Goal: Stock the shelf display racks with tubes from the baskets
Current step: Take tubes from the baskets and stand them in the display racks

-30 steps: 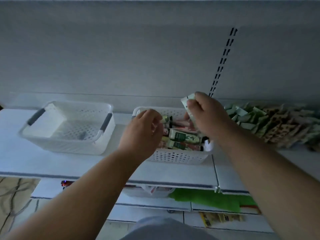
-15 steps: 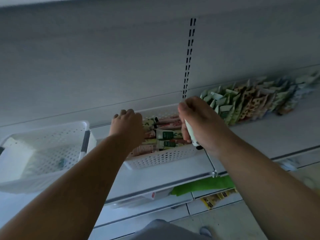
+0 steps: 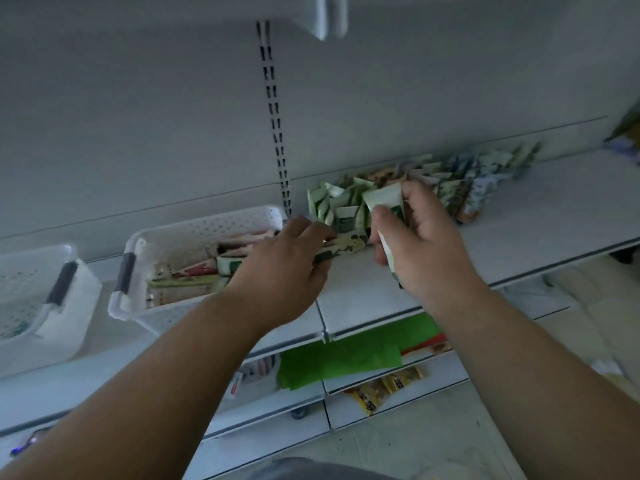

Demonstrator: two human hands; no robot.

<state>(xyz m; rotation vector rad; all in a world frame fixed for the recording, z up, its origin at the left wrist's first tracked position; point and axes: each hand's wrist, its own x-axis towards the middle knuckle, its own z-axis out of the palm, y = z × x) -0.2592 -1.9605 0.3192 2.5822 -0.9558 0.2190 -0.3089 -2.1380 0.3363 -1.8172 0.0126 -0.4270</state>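
Right hand (image 3: 420, 251): fingers curled round a white-and-green tube (image 3: 386, 216), held upright, flat crimped end up, cap end hidden under the palm. Just in front of the row of standing tubes (image 3: 408, 188) at the back of the shelf (image 3: 519, 251), near its left end.

Left hand (image 3: 284, 268): fingers bent over a second, pale patterned tube (image 3: 341, 245), gripped lying roughly flat, far end pointing right toward the row. Positioned above the shelf surface, between the full basket and the row, just left of the right hand, apart from it. Touching the shelf or not: cannot tell.

Full white basket (image 3: 194, 237): perforated walls, grey handle on the left end, loose tubes (image 3: 207, 268) lying inside in green, cream and red packaging. Right end of it covered by the left wrist and forearm.

Further left, a second white basket (image 3: 38, 292), same grey handle, cut by the picture's edge; contents too dim to tell.

Behind everything, a grey back panel with a slotted upright (image 3: 275, 133) running down to the shelf between basket and row. A shelf bracket (image 3: 323, 19) jutting out at the top.

Row of tubes leaning tightly one against another, stretching right along the back panel, blurred toward the far end.

Below, on lower shelves: a green sheet (image 3: 346, 355), a few yellow-brown packets (image 3: 384, 386), a red-and-white package (image 3: 242, 379) partly hidden behind the left forearm. Pale floor at the bottom right.
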